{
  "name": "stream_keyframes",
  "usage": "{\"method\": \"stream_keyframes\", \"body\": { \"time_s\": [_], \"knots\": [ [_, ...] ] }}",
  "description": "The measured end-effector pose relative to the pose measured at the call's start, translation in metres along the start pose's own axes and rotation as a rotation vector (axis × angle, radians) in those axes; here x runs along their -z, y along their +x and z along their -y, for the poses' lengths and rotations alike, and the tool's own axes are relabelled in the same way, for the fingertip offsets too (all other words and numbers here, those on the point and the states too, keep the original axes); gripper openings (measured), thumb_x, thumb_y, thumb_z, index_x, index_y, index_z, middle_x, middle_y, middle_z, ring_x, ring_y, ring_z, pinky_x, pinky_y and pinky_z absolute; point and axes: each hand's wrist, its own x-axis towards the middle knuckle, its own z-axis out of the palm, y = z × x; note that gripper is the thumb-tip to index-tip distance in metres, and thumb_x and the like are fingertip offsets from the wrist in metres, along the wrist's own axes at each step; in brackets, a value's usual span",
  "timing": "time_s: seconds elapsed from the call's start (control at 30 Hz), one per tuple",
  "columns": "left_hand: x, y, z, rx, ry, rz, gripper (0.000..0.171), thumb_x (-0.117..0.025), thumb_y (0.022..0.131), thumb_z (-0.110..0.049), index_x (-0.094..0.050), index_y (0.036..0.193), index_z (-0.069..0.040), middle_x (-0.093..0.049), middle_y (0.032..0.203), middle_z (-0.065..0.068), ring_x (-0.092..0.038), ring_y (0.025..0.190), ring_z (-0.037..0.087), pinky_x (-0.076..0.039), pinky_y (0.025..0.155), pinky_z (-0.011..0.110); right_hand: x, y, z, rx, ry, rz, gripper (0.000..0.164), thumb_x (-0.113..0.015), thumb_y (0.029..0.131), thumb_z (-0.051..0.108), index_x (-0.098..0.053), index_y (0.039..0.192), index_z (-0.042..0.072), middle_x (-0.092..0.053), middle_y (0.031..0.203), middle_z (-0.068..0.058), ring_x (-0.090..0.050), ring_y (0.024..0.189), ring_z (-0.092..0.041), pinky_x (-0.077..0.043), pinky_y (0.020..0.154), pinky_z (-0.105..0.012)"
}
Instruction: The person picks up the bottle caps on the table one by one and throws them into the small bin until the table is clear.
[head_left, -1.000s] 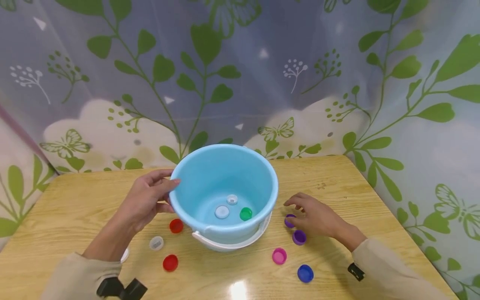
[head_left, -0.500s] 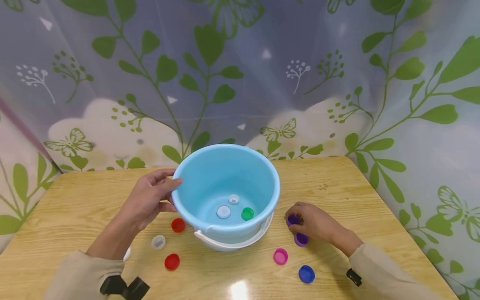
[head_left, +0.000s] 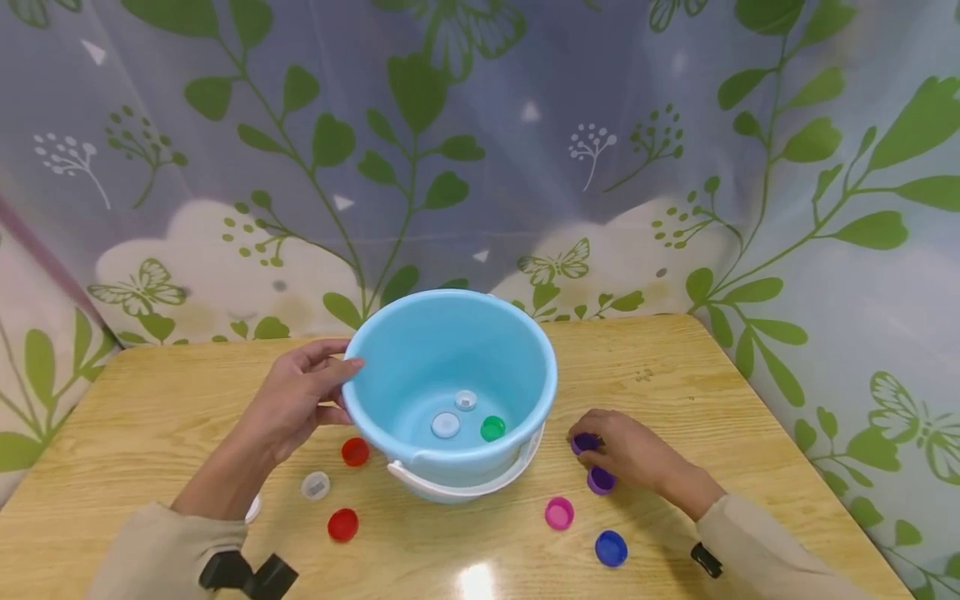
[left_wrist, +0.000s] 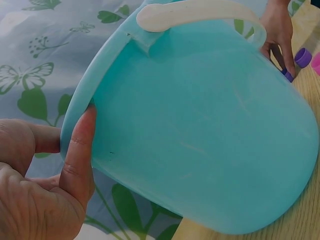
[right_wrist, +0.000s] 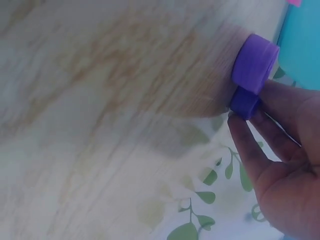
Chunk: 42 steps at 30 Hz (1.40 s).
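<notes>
My left hand (head_left: 296, 392) grips the rim of a light-blue bucket (head_left: 450, 333), thumb on one side and fingers on the other. Inside on the bucket's floor lie two white bottle caps and a green bottle cap (head_left: 492, 428). To the bucket's right, my right hand (head_left: 630, 450) pinches a purple bottle cap (right_wrist: 245, 103) between thumb and fingers, low at the table. A second purple bottle cap (head_left: 601, 481) sits right beside it, below the thumb. In the left wrist view the bucket's side fills most of the picture, its white handle (left_wrist: 210, 15) hanging at the top.
Nearer on the wooden table (head_left: 675, 358) lie a pink cap (head_left: 558, 513) and a blue cap (head_left: 611, 548). Left of the bucket are red caps (head_left: 342, 525) and white caps (head_left: 316, 486), one partly behind the left wrist. A leaf-patterned cloth (head_left: 480, 167) hangs behind the table.
My right hand has come down over the farther purple bottle cap, and its fingers have closed around it. The left hand and the bucket have stayed in place.
</notes>
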Motion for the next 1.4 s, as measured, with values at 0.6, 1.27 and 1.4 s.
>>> {"method": "stream_keyframes", "body": {
  "time_s": [0.6,1.27,1.4],
  "knots": [
    [0.002,0.001,0.001,0.0,0.0,0.014,0.053,-0.064,0.093,-0.015,-0.04,0.135,0.006,-0.061,0.087,0.012,-0.06,0.06,0.014,-0.059,0.06,0.032,0.088,0.013,0.044,0.002,0.117,-0.259,0.031,-0.063,0.093,0.013,-0.062,0.121,0.001,-0.06,0.114,-0.009,-0.062,0.099,-0.022,-0.055,0.082,-0.031],
    [0.002,0.002,-0.001,-0.004,0.029,0.011,0.051,-0.063,0.093,-0.015,-0.041,0.135,0.005,-0.06,0.086,0.014,-0.061,0.06,0.015,-0.059,0.06,0.032,0.108,0.081,0.11,0.265,0.156,-0.305,0.034,-0.067,0.091,0.021,-0.064,0.123,0.009,-0.058,0.119,-0.002,-0.057,0.104,-0.013,-0.053,0.087,-0.034],
    [0.002,0.001,-0.001,-0.001,0.034,0.007,0.051,-0.063,0.093,-0.015,-0.041,0.135,0.005,-0.06,0.086,0.014,-0.061,0.06,0.015,-0.059,0.06,0.032,0.097,0.098,0.119,0.311,0.15,-0.235,0.032,-0.066,0.092,0.02,-0.064,0.122,0.009,-0.058,0.118,-0.001,-0.054,0.108,-0.013,-0.049,0.091,-0.031]
  ]
}}
